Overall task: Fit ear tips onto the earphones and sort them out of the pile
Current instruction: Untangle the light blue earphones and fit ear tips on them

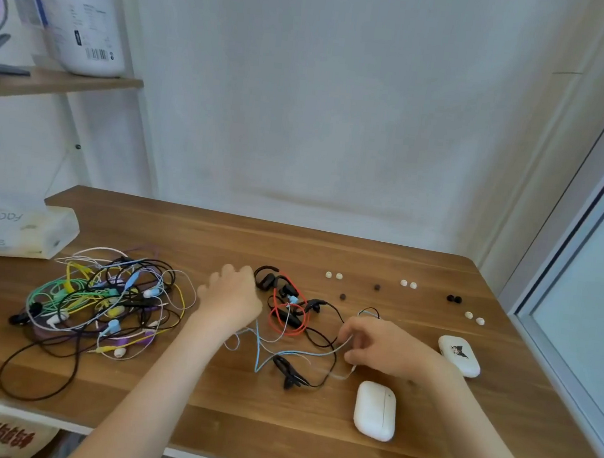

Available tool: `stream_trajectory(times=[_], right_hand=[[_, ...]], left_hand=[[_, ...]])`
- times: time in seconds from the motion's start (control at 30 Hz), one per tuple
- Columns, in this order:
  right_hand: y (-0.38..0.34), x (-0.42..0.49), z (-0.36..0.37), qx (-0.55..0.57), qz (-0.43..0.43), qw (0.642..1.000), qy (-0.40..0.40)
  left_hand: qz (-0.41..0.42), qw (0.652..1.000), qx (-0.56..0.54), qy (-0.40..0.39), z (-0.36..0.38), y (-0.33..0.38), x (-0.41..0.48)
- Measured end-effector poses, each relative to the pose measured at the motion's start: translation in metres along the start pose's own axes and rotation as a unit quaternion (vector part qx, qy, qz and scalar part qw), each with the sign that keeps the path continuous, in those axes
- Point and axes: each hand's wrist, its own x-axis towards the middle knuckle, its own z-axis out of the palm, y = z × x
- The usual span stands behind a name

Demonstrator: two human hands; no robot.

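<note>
A tangled pile of coloured wired earphones (99,300) lies on the left of the wooden desk (272,427). A smaller tangle with black ear-hook earphones (265,281), a red cable (291,334) and a light blue cable (258,347) lies in the middle. My left hand (230,297) rests, fingers curled, at the black ear-hook earphones; whether it grips them is hidden. My right hand (379,347) pinches the light blue cable. Loose white ear tips (333,275) and black ear tips (454,299) are spread along the back right.
Two white earbud cases lie near my right hand, one plain (375,410), one with a cartoon print (459,355). A tissue pack (13,230) sits at the desk's left edge. A shelf with a white device (80,19) is upper left. A window frame (584,295) borders the right.
</note>
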Motion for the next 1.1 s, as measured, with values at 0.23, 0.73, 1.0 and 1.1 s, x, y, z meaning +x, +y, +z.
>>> stream_trajectory(times=[0.23,0.73,1.0,1.1], right_hand=[[-0.005,0.003,0.002,0.011,-0.007,0.999,0.045],[-0.002,-0.001,-0.01,0.17,-0.086,0.964,0.188],[-0.007,0.011,0.004,0.145,-0.058,0.971,0.184],[-0.006,0.01,0.007,0.161,-0.048,0.97,0.179]], left_hand=[[0.168,0.983,-0.029,0.062,0.012,0.026,0.003],[0.079,0.995,0.003,-0.061,0.025,0.034,0.022],[0.12,0.991,0.016,-0.05,0.034,0.027,0.018],[0.159,0.985,0.06,-0.032,0.037,0.022,0.016]])
